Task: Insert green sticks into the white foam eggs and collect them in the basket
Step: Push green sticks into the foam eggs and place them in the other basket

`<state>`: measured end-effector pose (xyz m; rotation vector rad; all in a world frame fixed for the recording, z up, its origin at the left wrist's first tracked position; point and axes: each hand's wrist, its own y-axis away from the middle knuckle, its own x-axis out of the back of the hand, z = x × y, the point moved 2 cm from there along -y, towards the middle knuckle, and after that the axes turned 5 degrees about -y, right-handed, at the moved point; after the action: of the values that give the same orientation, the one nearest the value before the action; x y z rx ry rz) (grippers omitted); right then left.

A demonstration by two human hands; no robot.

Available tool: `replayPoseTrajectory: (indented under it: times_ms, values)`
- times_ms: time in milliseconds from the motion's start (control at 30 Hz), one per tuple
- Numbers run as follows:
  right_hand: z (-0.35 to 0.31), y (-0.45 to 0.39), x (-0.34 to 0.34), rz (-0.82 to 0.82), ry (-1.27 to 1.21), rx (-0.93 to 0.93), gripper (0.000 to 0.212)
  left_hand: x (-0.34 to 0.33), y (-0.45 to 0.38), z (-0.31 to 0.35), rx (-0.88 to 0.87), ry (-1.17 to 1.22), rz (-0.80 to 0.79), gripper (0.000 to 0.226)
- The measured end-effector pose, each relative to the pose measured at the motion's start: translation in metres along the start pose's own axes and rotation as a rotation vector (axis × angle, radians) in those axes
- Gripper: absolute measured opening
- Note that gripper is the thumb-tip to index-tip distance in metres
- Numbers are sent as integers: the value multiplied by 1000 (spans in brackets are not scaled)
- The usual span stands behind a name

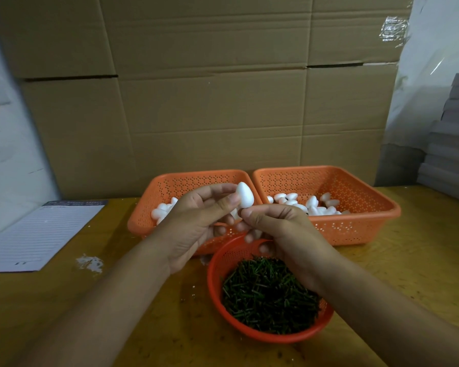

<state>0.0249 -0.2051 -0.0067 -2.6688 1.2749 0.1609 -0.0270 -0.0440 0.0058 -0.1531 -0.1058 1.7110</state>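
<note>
My left hand (196, 223) pinches a white foam egg (244, 195) between thumb and fingers, pointed end up, above the near edge of the left orange basket (170, 186). My right hand (281, 229) sits just under the egg with thumb and forefinger pinched together at its base; whatever it pinches is hidden. A round red bowl (217, 266) full of green sticks (268, 295) lies below my hands. The left basket holds several plain eggs (161, 210). The right orange basket (355, 223) holds several eggs (318, 205) too.
A lined notepad (37, 234) lies at the left on the wooden table (408, 260). White foam crumbs (89, 262) lie near it. Cardboard sheets (210, 102) stand behind the baskets, and stacked grey boards (451, 144) rise at the right.
</note>
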Motion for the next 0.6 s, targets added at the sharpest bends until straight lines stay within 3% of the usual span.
replayPoseTrajectory:
  times_ms: [200, 600]
  values:
    - [1, 1, -2, 53, 70, 45, 12, -4, 2, 1, -68, -126, 20, 52]
    - [-3, 2, 1, -39, 67, 22, 15, -1, 3, 4, -76, -115, -73, 49]
